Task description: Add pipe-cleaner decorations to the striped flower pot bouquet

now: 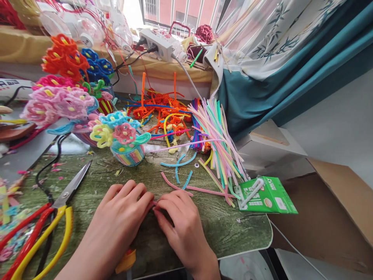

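Note:
My left hand and my right hand meet low over the green table, fingertips pinched close together. Between them shows a tiny bit of pink pipe cleaner; most of it is hidden by the fingers. Just beyond lie loose blue pipe cleaner pieces and a pink pipe cleaner strip. Ahead of my left hand stands a small striped pot with blue, yellow and pink fuzzy flowers. A yellow-orange object is partly covered by my left wrist.
Scissors with red and yellow handles lie at left, near colourful scraps. Pastel pipe cleaners and a green carton sit at right. Orange pieces and flower pots fill the back. A cardboard box stands beyond the edge.

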The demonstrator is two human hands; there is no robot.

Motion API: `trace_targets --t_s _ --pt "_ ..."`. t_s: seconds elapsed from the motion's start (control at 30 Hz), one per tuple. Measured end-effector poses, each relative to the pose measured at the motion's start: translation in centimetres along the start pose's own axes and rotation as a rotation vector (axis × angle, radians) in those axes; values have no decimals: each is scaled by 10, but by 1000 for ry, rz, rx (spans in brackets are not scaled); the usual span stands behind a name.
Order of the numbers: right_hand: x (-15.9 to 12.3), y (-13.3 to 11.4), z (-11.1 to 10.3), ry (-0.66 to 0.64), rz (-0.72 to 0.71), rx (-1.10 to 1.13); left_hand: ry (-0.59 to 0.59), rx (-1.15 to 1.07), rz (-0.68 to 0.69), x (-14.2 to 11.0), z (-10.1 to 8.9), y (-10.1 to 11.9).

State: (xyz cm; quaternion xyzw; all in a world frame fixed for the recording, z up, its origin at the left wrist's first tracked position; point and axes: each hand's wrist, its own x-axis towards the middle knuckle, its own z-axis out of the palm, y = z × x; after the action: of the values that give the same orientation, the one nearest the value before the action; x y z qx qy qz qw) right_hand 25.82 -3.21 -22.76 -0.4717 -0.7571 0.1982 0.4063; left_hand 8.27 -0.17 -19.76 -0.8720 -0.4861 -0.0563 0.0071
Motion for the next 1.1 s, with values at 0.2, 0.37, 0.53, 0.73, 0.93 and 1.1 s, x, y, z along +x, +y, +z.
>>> trace_targets --t_s 0.2,0.37,0.53,0.73,0.93,1.1 --pt "1 0 1 -49 -37 -75 17 -6 17 2 -5 0" --pt "0 2 2 -49 -34 -94 11 5 52 1 -7 -2" --pt "0 2 2 -30 -38 -99 1 15 3 1 -4 2" --pt "2 2 2 -2 -43 -96 0 13 -5 0 -1 3" --pt "-1 2 3 46 -23 -41 76 29 34 -2 -4 -2" --pt "2 0 0 135 13 -75 78 16 115 -6 -11 -8"
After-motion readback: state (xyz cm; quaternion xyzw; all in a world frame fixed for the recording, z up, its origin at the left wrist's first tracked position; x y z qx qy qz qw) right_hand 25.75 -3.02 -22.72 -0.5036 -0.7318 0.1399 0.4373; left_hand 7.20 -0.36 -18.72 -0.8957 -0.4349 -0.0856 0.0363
